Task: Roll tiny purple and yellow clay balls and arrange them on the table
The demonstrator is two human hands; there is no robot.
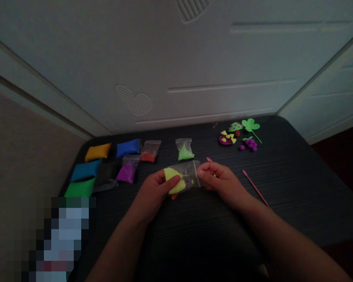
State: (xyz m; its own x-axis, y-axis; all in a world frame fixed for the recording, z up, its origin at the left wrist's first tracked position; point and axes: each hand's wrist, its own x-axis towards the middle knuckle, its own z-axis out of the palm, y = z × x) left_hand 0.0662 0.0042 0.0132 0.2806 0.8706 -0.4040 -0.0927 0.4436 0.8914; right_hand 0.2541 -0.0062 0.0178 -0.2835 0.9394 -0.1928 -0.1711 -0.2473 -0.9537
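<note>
A small clear plastic bag of yellow clay (181,178) is held between both hands above the dark table (297,188). My left hand (155,192) grips the bag's yellow, filled end, thumb pressed on the clay. My right hand (222,182) pinches the bag's clear open end. A tiny bit of yellow shows between the right fingers.
Bags of clay lie at the left: orange (98,152), blue (128,148), teal (85,170), green (80,188), black (106,173), purple (126,172), red (149,153) and light green (184,150). Finished clay figures (241,135) sit at the far right. A pink tool (254,188) lies near my right hand.
</note>
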